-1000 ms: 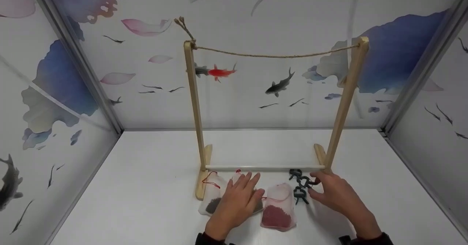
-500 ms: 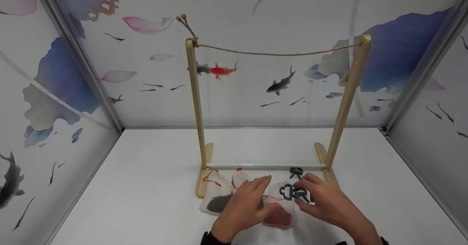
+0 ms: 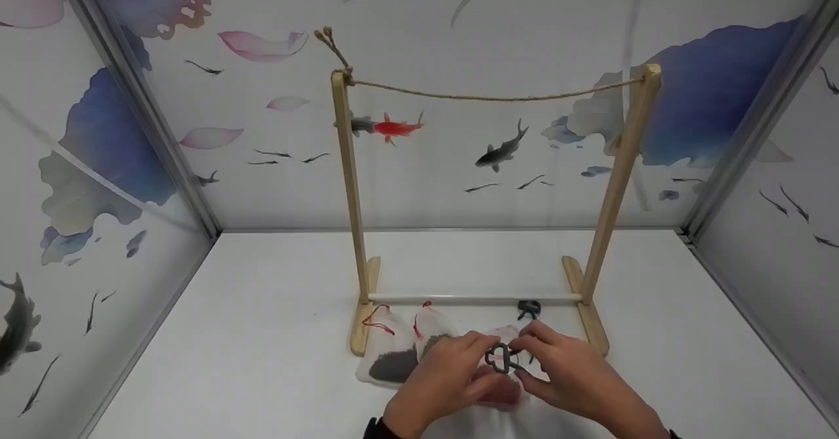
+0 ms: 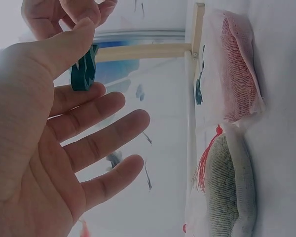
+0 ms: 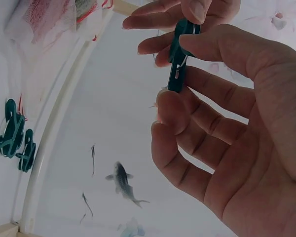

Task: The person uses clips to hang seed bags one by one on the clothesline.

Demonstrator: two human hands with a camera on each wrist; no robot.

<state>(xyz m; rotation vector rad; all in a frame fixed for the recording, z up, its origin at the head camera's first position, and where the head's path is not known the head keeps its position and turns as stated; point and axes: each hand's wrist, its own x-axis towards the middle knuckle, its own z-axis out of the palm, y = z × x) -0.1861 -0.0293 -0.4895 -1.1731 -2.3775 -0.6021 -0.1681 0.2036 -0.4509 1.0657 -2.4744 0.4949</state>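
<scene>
A dark green plastic clip (image 3: 505, 359) is between both hands, above the mesh bag with red filling (image 3: 499, 392). My left hand (image 3: 447, 375) pinches one end of it; in the left wrist view the thumb and index finger lie on either side of the clip (image 4: 83, 71), the other fingers spread. My right hand (image 3: 569, 372) holds the other end between thumb and fingertips; the right wrist view has its thumb pressing the clip (image 5: 175, 61). Two bags with dark filling (image 3: 392, 365) lie to the left, one partly behind the left hand.
A wooden frame (image 3: 621, 183) with a slack twine (image 3: 511, 98) across its top stands behind the hands; a white rod (image 3: 472, 297) joins its feet. Another clip (image 3: 528, 308) lies near the rod. In the right wrist view, two clips (image 5: 12, 131) lie on the table. Patterned walls enclose the table.
My right hand has picked up a clip beside the frame's right foot and brought it left over the red-filled bag. My left hand has shifted slightly right and taken hold of it too.
</scene>
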